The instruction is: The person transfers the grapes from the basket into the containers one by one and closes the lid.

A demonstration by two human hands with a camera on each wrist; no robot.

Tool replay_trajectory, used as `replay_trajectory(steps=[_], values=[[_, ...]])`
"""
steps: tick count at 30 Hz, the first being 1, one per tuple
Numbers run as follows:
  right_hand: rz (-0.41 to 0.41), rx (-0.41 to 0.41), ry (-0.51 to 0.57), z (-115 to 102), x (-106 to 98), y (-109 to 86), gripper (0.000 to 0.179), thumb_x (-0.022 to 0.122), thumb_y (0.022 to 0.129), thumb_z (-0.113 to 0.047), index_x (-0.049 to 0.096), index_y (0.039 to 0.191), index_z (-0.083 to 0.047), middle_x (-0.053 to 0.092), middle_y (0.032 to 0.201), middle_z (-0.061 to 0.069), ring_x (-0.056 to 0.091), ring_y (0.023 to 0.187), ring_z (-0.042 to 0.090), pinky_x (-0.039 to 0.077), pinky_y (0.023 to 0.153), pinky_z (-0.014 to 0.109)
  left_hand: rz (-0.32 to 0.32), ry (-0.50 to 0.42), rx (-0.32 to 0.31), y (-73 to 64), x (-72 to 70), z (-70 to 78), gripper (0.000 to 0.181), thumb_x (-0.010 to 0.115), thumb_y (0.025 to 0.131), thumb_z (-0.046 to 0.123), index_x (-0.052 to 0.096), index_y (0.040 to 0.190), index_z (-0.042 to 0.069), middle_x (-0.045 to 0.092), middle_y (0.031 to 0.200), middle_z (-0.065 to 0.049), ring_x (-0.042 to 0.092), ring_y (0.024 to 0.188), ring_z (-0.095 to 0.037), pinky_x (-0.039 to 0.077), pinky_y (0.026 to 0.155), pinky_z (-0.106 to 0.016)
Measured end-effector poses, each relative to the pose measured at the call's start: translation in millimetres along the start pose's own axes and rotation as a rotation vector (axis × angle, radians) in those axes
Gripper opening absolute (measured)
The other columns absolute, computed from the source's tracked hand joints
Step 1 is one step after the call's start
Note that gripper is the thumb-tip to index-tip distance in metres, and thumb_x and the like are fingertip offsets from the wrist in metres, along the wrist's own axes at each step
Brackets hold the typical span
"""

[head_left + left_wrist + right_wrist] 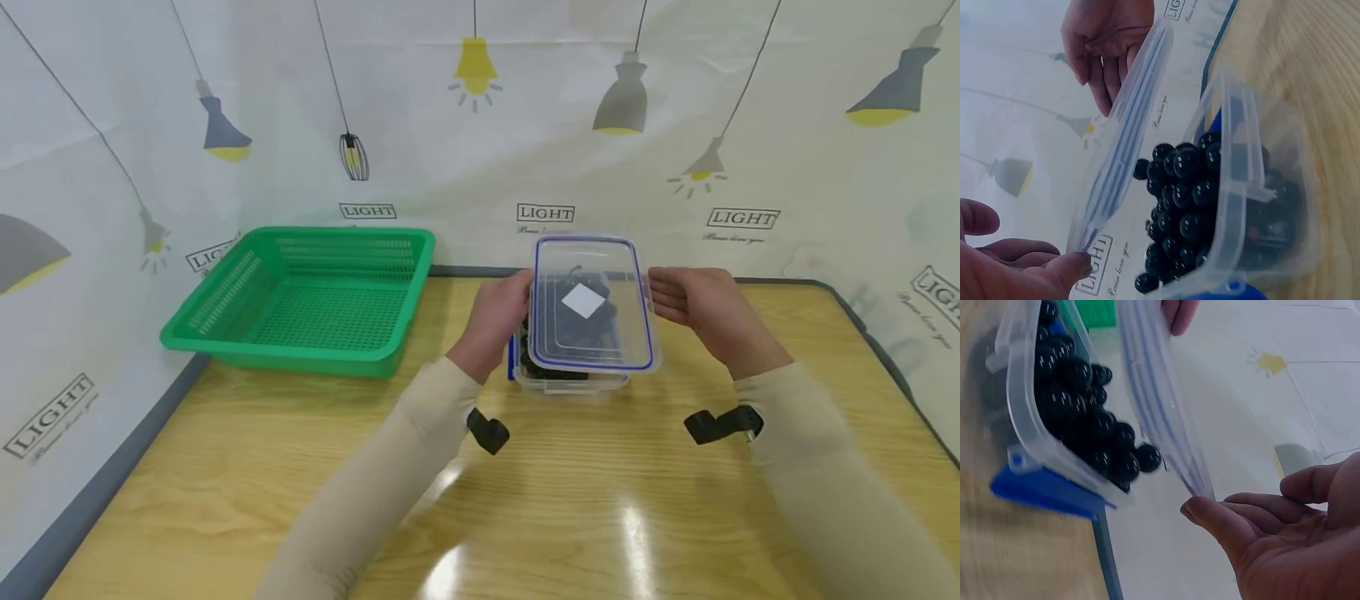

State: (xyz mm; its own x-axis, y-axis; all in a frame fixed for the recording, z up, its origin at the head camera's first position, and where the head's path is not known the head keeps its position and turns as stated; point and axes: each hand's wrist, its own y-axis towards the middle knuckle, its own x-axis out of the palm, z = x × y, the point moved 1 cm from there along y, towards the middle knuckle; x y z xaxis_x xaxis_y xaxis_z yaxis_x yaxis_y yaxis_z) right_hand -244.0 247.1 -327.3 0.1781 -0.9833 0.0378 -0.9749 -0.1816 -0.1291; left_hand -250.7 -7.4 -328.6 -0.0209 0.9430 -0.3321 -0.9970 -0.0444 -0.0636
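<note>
A clear plastic lid [551, 342] with a blue seal and a white diamond-shaped label is held tilted above a clear container [573, 386]. Dark round grapes [1175, 206] heap above the container's rim; a blue clip [1054, 494] hangs at its side. My left hand [495, 321] touches the lid's left edge, a fingertip against it in the left wrist view, with the thumb off the lid. Opposite it, my right hand [705, 312] touches the right edge with extended fingers. Its thumb stands apart from the lid in the right wrist view.
A green plastic basket [300, 358] with slotted walls stands to the left on the wooden table [555, 517]. Behind the table hangs a white sheet [420, 100] printed with lamps. Black straps [723, 425] circle both wrists.
</note>
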Motion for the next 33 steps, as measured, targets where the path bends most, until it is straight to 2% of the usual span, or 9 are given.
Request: replay_trajectory(steps=[1, 2, 4, 7, 10, 12, 17, 23, 33], values=[[-0.009, 0.005, 0.018, 0.9, 3.6, 0.1, 0.058, 0.042, 0.107, -0.024, 0.026, 0.148, 0.013, 0.041, 0.147, 0.025, 0.060, 0.113, 0.007, 0.045, 0.095, 0.027, -0.009, -0.023, -0.010, -0.4, -2.5, -3.8, 0.032, 0.052, 0.101, 0.028, 0.073, 0.097, 0.005, 0.060, 0.081, -0.002, 0.052, 0.075, -0.014, 0.045, 0.069, -0.026], [-0.015, 0.007, 0.029, 2.0, 7.2, 0.2, 0.057, 0.040, 0.107, -0.025, 0.026, 0.148, 0.013, 0.033, 0.151, 0.028, 0.058, 0.117, 0.009, 0.044, 0.096, 0.027, -0.014, 0.009, 0.017, -0.6, -5.2, -7.4, 0.029, 0.051, 0.102, 0.026, 0.074, 0.105, 0.008, 0.064, 0.087, -0.001, 0.055, 0.082, -0.012, 0.047, 0.074, -0.026], [-0.024, 0.012, 0.074, 3.7, 14.0, 0.3, 0.057, 0.039, 0.108, -0.025, 0.024, 0.149, 0.012, 0.025, 0.154, 0.029, 0.052, 0.126, 0.015, 0.043, 0.098, 0.027, 0.007, -0.079, -0.028, -1.4, -9.4, -14.2, 0.032, 0.054, 0.100, 0.029, 0.075, 0.107, 0.006, 0.066, 0.090, -0.002, 0.058, 0.087, -0.013, 0.049, 0.081, -0.028], [-0.020, 0.011, 0.121, 5.9, 23.3, 1.3, 0.055, 0.038, 0.108, -0.024, 0.026, 0.149, 0.011, 0.027, 0.153, 0.028, 0.044, 0.132, 0.023, 0.043, 0.098, 0.028, 0.013, -0.200, -0.069, -2.5, -13.6, -22.5, 0.034, 0.055, 0.100, 0.028, 0.074, 0.109, 0.001, 0.069, 0.098, -0.006, 0.061, 0.095, -0.016, 0.049, 0.090, -0.031], [-0.002, 0.014, 0.133, 8.2, 30.0, 2.2, 0.054, 0.038, 0.108, -0.023, 0.028, 0.149, 0.011, 0.030, 0.152, 0.028, 0.045, 0.132, 0.025, 0.044, 0.098, 0.028, 0.026, -0.343, -0.105, -2.1, -14.5, -28.9, 0.037, 0.055, 0.100, 0.028, 0.072, 0.111, -0.003, 0.071, 0.109, -0.008, 0.064, 0.103, -0.016, 0.049, 0.093, -0.030], [0.014, 0.014, 0.128, 10.0, 32.1, 2.5, 0.053, 0.037, 0.108, -0.022, 0.028, 0.148, 0.011, 0.031, 0.151, 0.029, 0.049, 0.129, 0.024, 0.044, 0.097, 0.028, 0.021, -0.388, -0.103, -1.8, -13.9, -31.7, 0.037, 0.056, 0.100, 0.028, 0.070, 0.114, -0.003, 0.070, 0.113, -0.009, 0.064, 0.106, -0.016, 0.049, 0.093, -0.029], [0.049, 0.016, 0.160, 12.7, 32.1, 1.9, 0.051, 0.038, 0.107, -0.018, 0.030, 0.146, 0.014, 0.039, 0.147, 0.029, 0.061, 0.114, 0.015, 0.046, 0.095, 0.028, 0.021, -0.393, -0.072, -2.0, -12.8, -34.8, 0.036, 0.056, 0.100, 0.028, 0.071, 0.115, -0.002, 0.070, 0.113, -0.007, 0.065, 0.107, -0.015, 0.050, 0.092, -0.029], [0.057, 0.012, 0.207, 15.2, 30.2, 2.6, 0.048, 0.045, 0.105, -0.015, 0.037, 0.142, 0.016, 0.070, 0.111, 0.008, 0.068, 0.100, 0.015, 0.049, 0.090, 0.029, 0.017, -0.366, -0.035, -4.3, -12.7, -37.0, 0.038, 0.057, 0.100, 0.030, 0.072, 0.113, -0.002, 0.071, 0.113, -0.008, 0.064, 0.107, -0.015, 0.050, 0.092, -0.028], [0.070, -0.009, 0.157, 9.8, 29.6, 3.2, 0.047, 0.048, 0.104, -0.012, 0.040, 0.139, 0.017, 0.073, 0.100, 0.004, 0.070, 0.094, 0.014, 0.052, 0.085, 0.028, 0.003, -0.329, -0.026, -3.9, -16.0, -28.2, 0.038, 0.056, 0.100, 0.030, 0.072, 0.114, 0.000, 0.070, 0.114, -0.005, 0.064, 0.108, -0.014, 0.050, 0.091, -0.028]])
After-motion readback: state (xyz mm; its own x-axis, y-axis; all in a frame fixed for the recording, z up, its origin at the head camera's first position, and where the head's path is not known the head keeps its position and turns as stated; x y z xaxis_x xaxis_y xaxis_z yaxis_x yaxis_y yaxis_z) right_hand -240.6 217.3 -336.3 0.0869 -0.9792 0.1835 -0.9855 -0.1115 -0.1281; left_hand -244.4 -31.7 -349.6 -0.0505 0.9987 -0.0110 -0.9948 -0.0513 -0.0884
